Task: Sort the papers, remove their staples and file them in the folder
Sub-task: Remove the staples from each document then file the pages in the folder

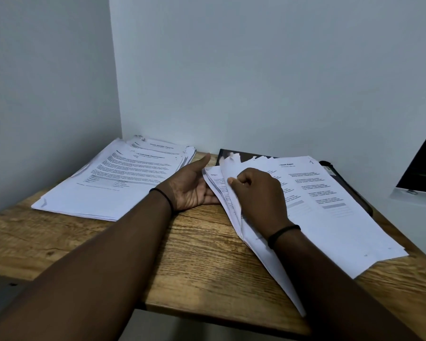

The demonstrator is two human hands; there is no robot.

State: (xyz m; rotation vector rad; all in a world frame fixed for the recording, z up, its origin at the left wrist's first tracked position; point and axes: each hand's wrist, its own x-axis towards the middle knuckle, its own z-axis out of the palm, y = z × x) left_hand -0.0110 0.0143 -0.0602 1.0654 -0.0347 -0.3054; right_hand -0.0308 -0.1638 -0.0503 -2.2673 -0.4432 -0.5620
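Lifting the left edge of the right paper stack point(330, 207), the right hand point(258, 193) has its fingers curled over the raised sheets, thumb tip pointing left at the fold; it pinches several pages, which stand up and bend back toward the wrist. Just left of those fingers, the left hand point(192, 188) lies palm-up on the wooden desk point(194, 254), fingers straight and slipped under the lifted edge, thumb spread wide and pointing away toward the wall point(256, 70). That hand curls around nothing; its fingertips are hidden beneath the paper.

Beyond the right knuckles, the top sheet of the stack shows printed text in 2 columns with a heading near its far edge. A dark folder point(234, 153) lies under the stack, its far-left corner showing past the fingertips and its right edge running beside the pages.

Left of the open thumb, well apart from the right hand, a second paper pile point(113, 183) sits fanned in the desk's far-left corner, touching the wall. Each wrist carries 1 thin black band point(280, 233). No staples can be made out.
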